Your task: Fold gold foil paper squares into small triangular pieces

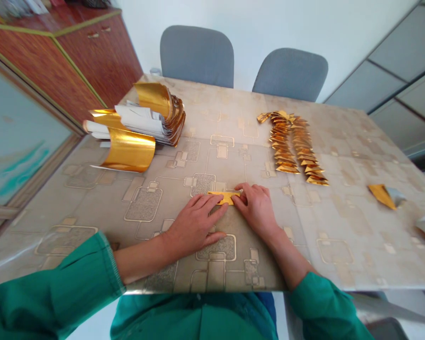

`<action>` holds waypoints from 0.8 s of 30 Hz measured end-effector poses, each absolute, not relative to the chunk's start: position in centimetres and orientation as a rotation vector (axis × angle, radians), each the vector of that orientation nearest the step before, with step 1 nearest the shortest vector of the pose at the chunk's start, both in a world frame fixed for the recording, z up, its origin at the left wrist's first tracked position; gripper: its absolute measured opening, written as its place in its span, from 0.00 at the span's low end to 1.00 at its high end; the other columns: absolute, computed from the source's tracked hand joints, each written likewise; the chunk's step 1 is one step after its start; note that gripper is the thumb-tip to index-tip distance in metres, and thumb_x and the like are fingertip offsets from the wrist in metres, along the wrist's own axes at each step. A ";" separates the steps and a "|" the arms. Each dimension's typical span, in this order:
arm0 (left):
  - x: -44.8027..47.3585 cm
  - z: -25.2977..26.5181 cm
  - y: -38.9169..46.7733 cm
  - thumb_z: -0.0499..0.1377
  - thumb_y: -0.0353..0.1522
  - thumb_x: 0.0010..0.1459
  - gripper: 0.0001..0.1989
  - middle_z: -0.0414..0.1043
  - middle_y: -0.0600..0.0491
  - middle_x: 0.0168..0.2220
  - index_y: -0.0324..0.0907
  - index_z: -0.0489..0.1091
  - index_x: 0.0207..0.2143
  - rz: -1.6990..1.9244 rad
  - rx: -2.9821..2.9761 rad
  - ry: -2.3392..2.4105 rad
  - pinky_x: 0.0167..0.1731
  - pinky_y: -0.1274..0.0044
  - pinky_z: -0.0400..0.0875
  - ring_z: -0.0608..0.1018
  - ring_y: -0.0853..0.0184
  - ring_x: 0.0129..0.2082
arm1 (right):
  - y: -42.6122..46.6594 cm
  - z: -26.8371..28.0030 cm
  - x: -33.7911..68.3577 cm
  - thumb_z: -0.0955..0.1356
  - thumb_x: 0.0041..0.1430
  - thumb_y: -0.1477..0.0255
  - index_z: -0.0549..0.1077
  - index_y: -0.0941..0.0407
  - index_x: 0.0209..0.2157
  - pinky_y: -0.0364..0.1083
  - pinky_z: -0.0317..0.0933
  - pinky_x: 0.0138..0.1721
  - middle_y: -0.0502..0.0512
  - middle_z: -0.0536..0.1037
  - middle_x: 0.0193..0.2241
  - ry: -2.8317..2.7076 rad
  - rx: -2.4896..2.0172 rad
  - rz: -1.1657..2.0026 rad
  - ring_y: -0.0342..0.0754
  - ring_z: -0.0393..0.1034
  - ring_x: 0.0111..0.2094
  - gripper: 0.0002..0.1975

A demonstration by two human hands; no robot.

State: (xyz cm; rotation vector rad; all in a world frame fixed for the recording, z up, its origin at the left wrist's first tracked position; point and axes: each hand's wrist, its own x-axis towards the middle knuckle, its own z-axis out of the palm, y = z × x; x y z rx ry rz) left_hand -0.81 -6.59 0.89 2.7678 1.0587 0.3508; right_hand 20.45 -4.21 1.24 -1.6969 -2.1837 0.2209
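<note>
A narrow folded strip of gold paper (226, 197) lies flat on the table in front of me. My left hand (194, 222) rests palm down on its left part, fingers stretched out and the lowest digit spread away over the tabletop. The strip's right end is pinched between the curled fingers and thumb of my right hand (257, 208). Part of the paper is hidden under the fingers of both hands.
A curled stack of gold and white paper sheets (129, 150) stands at the back left. Two rows of folded gold pieces (283, 146) lie back right. A loose folded gold piece (382, 196) sits farther right. Two grey chairs (197, 55) are behind the patterned table (326, 208).
</note>
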 end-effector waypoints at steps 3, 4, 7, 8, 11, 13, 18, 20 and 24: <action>-0.8 0.8 -6.5 0.62 0.45 0.60 0.31 0.62 0.39 0.62 0.39 0.65 0.59 0.369 2.776 1.055 0.59 0.59 0.61 0.67 0.50 0.59 | -4.8 2.1 20.7 0.64 0.68 0.69 0.76 0.53 0.40 0.49 0.52 0.42 0.53 0.78 0.32 -2.218 -1.607 0.112 0.50 0.66 0.37 0.09; -0.8 0.8 -6.5 0.62 0.46 0.60 0.31 0.62 0.39 0.62 0.38 0.65 0.59 0.375 2.782 1.052 0.58 0.59 0.61 0.67 0.50 0.59 | -5.3 2.4 20.6 0.63 0.68 0.70 0.77 0.53 0.40 0.49 0.52 0.43 0.54 0.79 0.34 -2.246 -1.569 0.067 0.51 0.66 0.39 0.10; -0.8 0.8 -6.5 0.61 0.47 0.60 0.32 0.63 0.39 0.61 0.37 0.64 0.61 0.372 2.794 1.049 0.58 0.59 0.61 0.67 0.50 0.58 | -7.0 2.6 20.2 0.63 0.68 0.73 0.77 0.53 0.43 0.51 0.52 0.49 0.54 0.80 0.41 -2.386 -1.448 -0.003 0.51 0.66 0.43 0.11; -0.8 0.8 -6.5 0.60 0.47 0.60 0.33 0.63 0.39 0.61 0.37 0.64 0.61 0.363 2.795 1.052 0.58 0.59 0.60 0.67 0.50 0.58 | -7.6 2.4 20.1 0.63 0.68 0.74 0.77 0.54 0.45 0.51 0.52 0.51 0.55 0.80 0.42 -2.425 -1.448 -0.018 0.51 0.66 0.44 0.11; -0.8 0.9 -6.5 0.60 0.47 0.61 0.32 0.64 0.40 0.61 0.38 0.64 0.61 0.324 2.796 1.066 0.59 0.59 0.59 0.67 0.51 0.59 | -9.0 1.5 20.0 0.64 0.67 0.74 0.74 0.56 0.52 0.53 0.50 0.54 0.56 0.78 0.49 -2.455 -1.471 -0.080 0.52 0.65 0.47 0.14; -0.8 1.0 -6.5 0.60 0.47 0.61 0.31 0.64 0.40 0.62 0.39 0.64 0.61 0.311 2.802 1.077 0.60 0.59 0.57 0.67 0.52 0.59 | -9.5 1.0 20.2 0.63 0.68 0.74 0.72 0.55 0.55 0.55 0.48 0.58 0.57 0.76 0.52 -2.459 -1.481 -0.108 0.53 0.65 0.50 0.16; -1.4 0.8 -6.7 0.57 0.46 0.64 0.29 0.64 0.42 0.63 0.41 0.63 0.62 0.333 2.861 1.080 0.63 0.58 0.52 0.66 0.55 0.62 | -9.6 0.8 20.4 0.63 0.68 0.73 0.72 0.54 0.55 0.57 0.45 0.61 0.56 0.77 0.51 -2.477 -1.496 -0.101 0.53 0.65 0.52 0.17; -2.1 0.7 -6.8 0.57 0.45 0.65 0.27 0.64 0.43 0.63 0.41 0.64 0.61 0.346 2.885 1.097 0.64 0.58 0.51 0.66 0.55 0.63 | -9.6 0.9 20.3 0.63 0.68 0.73 0.72 0.53 0.55 0.58 0.46 0.61 0.57 0.77 0.50 -2.468 -1.504 -0.095 0.53 0.65 0.52 0.16; -3.5 0.6 -7.0 0.56 0.43 0.66 0.25 0.65 0.45 0.62 0.43 0.64 0.62 0.368 2.907 1.142 0.64 0.56 0.51 0.66 0.54 0.63 | -9.6 0.8 20.2 0.62 0.68 0.72 0.72 0.54 0.54 0.58 0.46 0.61 0.57 0.77 0.49 -2.457 -1.511 -0.076 0.54 0.65 0.52 0.16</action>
